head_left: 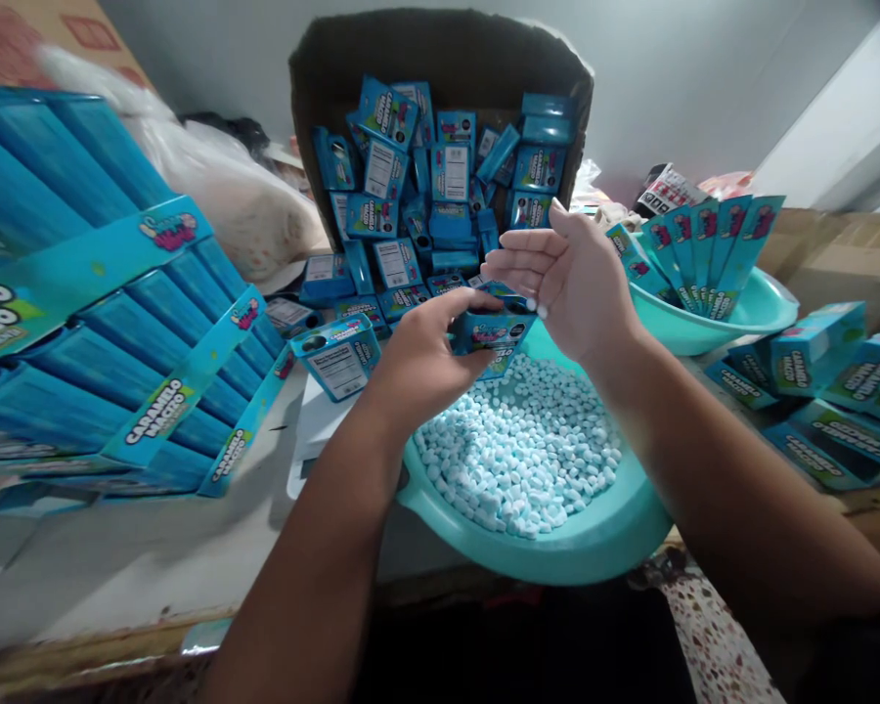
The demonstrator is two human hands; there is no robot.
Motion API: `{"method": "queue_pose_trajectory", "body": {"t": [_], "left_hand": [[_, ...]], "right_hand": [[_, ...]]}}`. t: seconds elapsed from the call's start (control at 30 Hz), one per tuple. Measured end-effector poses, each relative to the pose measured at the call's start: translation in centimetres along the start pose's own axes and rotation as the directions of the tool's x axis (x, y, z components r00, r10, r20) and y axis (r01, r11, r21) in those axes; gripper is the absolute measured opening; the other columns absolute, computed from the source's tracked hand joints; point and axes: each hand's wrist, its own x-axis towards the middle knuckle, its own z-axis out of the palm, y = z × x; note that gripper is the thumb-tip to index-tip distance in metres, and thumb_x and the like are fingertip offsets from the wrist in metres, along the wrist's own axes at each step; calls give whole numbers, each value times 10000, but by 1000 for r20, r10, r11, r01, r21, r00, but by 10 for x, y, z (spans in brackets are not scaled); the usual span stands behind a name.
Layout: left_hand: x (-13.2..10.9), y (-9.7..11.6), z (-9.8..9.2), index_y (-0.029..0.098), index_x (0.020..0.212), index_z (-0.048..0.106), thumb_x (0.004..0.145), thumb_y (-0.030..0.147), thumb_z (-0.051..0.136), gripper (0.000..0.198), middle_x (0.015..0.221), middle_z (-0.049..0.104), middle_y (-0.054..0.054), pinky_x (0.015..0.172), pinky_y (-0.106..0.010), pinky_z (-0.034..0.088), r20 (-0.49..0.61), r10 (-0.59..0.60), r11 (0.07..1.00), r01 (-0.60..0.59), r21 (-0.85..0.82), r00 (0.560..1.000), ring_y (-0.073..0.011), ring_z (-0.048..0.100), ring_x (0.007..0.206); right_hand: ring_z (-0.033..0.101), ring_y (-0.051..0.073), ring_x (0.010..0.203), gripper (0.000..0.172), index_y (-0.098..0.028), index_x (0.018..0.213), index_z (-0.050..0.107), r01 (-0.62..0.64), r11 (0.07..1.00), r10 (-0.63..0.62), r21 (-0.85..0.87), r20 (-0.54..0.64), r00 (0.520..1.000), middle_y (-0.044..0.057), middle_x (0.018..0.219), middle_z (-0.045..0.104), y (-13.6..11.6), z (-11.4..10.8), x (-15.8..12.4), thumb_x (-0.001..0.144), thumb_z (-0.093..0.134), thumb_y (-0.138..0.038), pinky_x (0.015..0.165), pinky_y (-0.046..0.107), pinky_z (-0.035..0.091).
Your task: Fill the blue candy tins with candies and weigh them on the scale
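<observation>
My left hand [436, 357] is wrapped round a small blue candy box [493, 332], holding it over the far side of a turquoise basin [550, 565]. Beside the top of that box is my right hand [568, 269], its fingers stretched out and the palm tilted toward the box. A couple of white candies [537, 307] show at the palm's lower edge; whether they touch the hand I cannot tell. Many pale blue and white candies [520, 450] lie in the basin. Left of my left hand, another blue box [338, 360] stands upright on a flat white device [309, 440].
Behind my hands, a cardboard carton [440, 49] lies open, full of blue boxes. Stacked display trays [165, 411] of boxes rise at the left. At the right are a second turquoise basin [759, 313] with fanned blue cartons and more blue boxes [814, 352].
</observation>
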Motion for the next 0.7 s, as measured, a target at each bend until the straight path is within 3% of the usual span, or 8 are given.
{"method": "queue_pose_trajectory", "body": {"t": [0.2,0.33,0.53,0.63,0.7], "left_hand": [[0,-3,2,268,1174,694,768,145,754,428,1105,750,0,877,-312,584,-1,-6,1000,6,17,1000,-183,712,971],[-1,-2,1,271,1183,687,777,145,737,428,1114,748,0,851,-309,586,26,-14,1000,13,26,1000,-183,714,959],[-1,-1,1,260,1152,700,775,141,720,395,1128,744,-6,909,-312,577,58,6,999,-8,34,998,-184,705,997],[1,-5,-2,258,1177,679,768,161,725,423,1107,739,-13,857,-304,590,-40,-50,997,53,63,998,-187,707,963],[3,-8,-5,258,1175,666,762,173,736,427,1117,730,-16,873,-316,590,-159,-81,987,101,124,984,-193,704,965]], "right_hand": [[733,241,962,704,-175,872,708,-34,999,36,-41,39,999,117,925,770,4,-1,3,912,367,-790,895,385,565],[730,239,965,704,-185,881,702,-38,997,38,-61,11,999,113,922,768,7,1,3,920,340,-788,897,384,553],[719,205,898,508,-189,886,686,-51,996,50,-79,-16,999,69,867,742,5,-4,6,953,450,-634,869,368,539],[691,188,867,346,-206,893,670,-38,981,24,-188,-72,997,43,815,706,19,-13,18,944,504,-505,832,361,543],[673,208,907,244,-213,872,659,-117,923,103,-368,-56,993,51,807,687,39,-17,24,923,519,-407,851,386,547]]}}
